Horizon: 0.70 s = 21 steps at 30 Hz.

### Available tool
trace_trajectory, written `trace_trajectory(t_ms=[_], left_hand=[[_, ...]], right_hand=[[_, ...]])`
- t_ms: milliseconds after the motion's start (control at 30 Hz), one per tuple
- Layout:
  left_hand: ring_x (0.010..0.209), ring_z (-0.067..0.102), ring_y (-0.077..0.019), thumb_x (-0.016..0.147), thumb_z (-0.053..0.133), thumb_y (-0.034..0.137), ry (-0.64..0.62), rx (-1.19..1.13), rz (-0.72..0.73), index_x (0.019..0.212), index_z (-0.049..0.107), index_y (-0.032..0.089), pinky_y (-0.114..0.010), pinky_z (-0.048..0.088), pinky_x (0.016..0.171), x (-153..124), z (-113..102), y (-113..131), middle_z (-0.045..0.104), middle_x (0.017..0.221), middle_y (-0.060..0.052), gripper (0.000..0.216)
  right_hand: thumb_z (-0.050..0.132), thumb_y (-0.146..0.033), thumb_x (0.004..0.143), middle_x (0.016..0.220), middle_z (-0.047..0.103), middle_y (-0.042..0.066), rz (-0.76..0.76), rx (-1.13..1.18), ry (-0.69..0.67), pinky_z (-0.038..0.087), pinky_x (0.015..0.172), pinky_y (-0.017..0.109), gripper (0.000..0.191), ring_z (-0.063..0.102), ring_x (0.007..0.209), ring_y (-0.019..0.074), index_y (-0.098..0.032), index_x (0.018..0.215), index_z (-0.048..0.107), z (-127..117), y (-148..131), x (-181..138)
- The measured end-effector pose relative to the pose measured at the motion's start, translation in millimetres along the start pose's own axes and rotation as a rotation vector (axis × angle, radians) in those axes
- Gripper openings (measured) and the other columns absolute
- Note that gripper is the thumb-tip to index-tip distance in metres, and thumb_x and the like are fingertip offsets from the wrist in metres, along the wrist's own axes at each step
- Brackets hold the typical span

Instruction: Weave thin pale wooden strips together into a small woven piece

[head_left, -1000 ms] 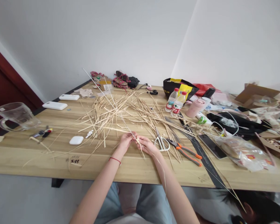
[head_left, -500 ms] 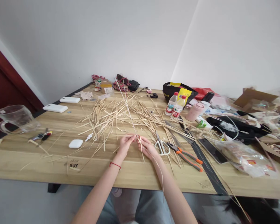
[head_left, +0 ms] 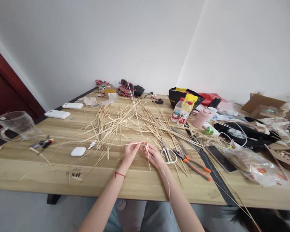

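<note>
My left hand (head_left: 131, 152) pinches a pale, thin strip (head_left: 122, 144) that looks like bamboo or straw. My right hand (head_left: 154, 155) is closed around a small woven knot of the same strips (head_left: 146, 147), close beside the left fingertips. From between the hands, long thin strands (head_left: 135, 108) rise up and away toward the wall. One loose strand hangs along my right forearm. Just right of my right hand lie white-handled scissors (head_left: 168, 156) and orange-handled pliers (head_left: 195, 166). Behind both hands spreads a heap of cut strips (head_left: 113, 120).
On the left are a clear pitcher (head_left: 15, 125), a white case (head_left: 78, 151) and two white power banks (head_left: 57, 114). To the right stand two water bottles (head_left: 181, 111), a pink cup (head_left: 201, 118), a black bag (head_left: 181, 96), a phone (head_left: 221, 158) and plastic packaging (head_left: 258, 169).
The rising strands have swung slightly to the right and now lie closer together. Both hands stay close together around the knot; the whole view has shifted slightly.
</note>
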<state>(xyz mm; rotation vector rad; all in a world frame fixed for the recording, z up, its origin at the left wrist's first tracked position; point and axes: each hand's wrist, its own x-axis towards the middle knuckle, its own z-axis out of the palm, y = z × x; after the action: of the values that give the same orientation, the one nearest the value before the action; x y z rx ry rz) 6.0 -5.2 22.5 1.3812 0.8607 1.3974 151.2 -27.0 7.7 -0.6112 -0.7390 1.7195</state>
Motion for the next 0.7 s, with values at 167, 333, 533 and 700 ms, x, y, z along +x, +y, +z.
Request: trace_trajectory(t_ms=[167,333,533,700], left_hand=[[0.064,0.060,-0.0133,0.078,0.064,0.036,0.015,0.050,0.030,0.083,0.069,0.016,-0.027,0.049,0.064,0.3,-0.8,-5.3,0.065,0.074,-0.003,0.022],[0.066,0.060,-0.0144,0.079,0.062,0.039,0.042,0.063,0.007,0.086,0.069,0.017,-0.027,0.049,0.065,-2.4,1.5,-2.3,0.066,0.075,-0.003,0.024],[0.067,0.060,-0.0166,0.085,0.051,0.043,0.029,0.119,-0.010,0.096,0.070,0.017,-0.030,0.050,0.067,-4.0,-1.7,-0.8,0.068,0.076,-0.005,0.033],[0.081,0.063,-0.0189,0.088,0.046,0.042,-0.054,0.195,0.032,0.102,0.068,0.019,-0.033,0.050,0.078,-4.4,-1.3,-0.6,0.070,0.093,-0.007,0.035]], right_hand=[[0.073,-0.025,0.073,0.076,0.058,0.000,-0.002,-0.001,-0.025,0.034,0.047,0.018,0.028,0.042,0.055,0.0067,-0.020,0.099,0.067,-2.1,1.6,0.3],[0.074,-0.025,0.071,0.076,0.060,0.000,-0.017,-0.016,0.018,0.035,0.048,0.018,0.031,0.044,0.055,0.0074,-0.020,0.100,0.066,-2.5,2.1,0.7],[0.074,-0.030,0.070,0.079,0.060,0.000,-0.038,-0.047,0.078,0.035,0.048,0.017,0.035,0.047,0.057,0.0067,-0.022,0.103,0.065,-3.6,1.5,1.6],[0.074,-0.032,0.069,0.077,0.062,0.000,-0.049,-0.091,0.090,0.031,0.046,0.019,0.039,0.044,0.054,0.0075,-0.024,0.105,0.064,-1.5,0.8,2.5]])
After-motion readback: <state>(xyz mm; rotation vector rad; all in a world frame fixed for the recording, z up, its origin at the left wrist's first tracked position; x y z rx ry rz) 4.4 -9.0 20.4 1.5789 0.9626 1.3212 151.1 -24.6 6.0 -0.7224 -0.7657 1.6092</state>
